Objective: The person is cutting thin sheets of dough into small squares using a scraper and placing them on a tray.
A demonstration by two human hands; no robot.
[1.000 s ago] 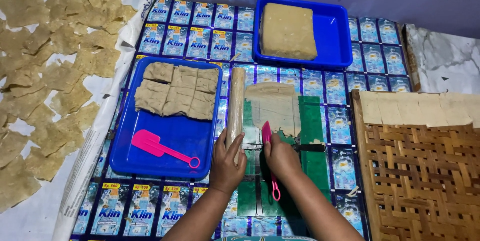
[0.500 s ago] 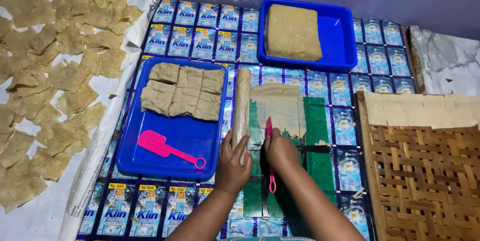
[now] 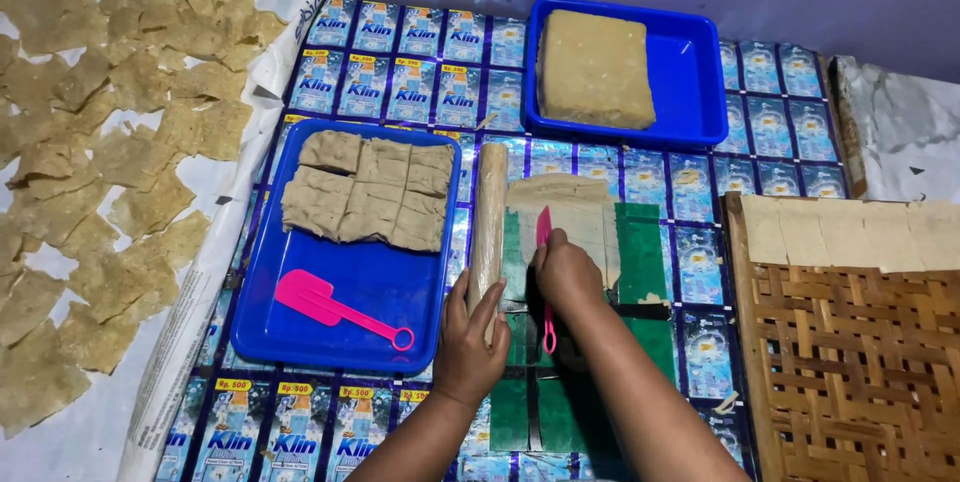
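Observation:
My left hand [image 3: 470,337] grips the near end of a wooden rolling pin [image 3: 489,207] that lies lengthwise beside a thin flattened sheet of tan dough [image 3: 575,222]. The sheet rests on a green board [image 3: 640,272]. In my right hand [image 3: 565,277] I hold a pink plastic scraper [image 3: 544,232], its blade standing on the left part of the dough sheet and its handle sticking out below my fist.
A blue tray [image 3: 330,327] at left holds cut dough blocks [image 3: 368,190] and a second pink spatula [image 3: 335,307]. A far blue tray [image 3: 700,92] holds a large dough slab [image 3: 595,70]. Many thin dough pieces [image 3: 100,162] lie spread at far left. A woven bamboo rack [image 3: 850,342] sits right.
Both hands stay on the pin and scraper. The scraper has slid slightly along the dough sheet; the view has shifted a little.

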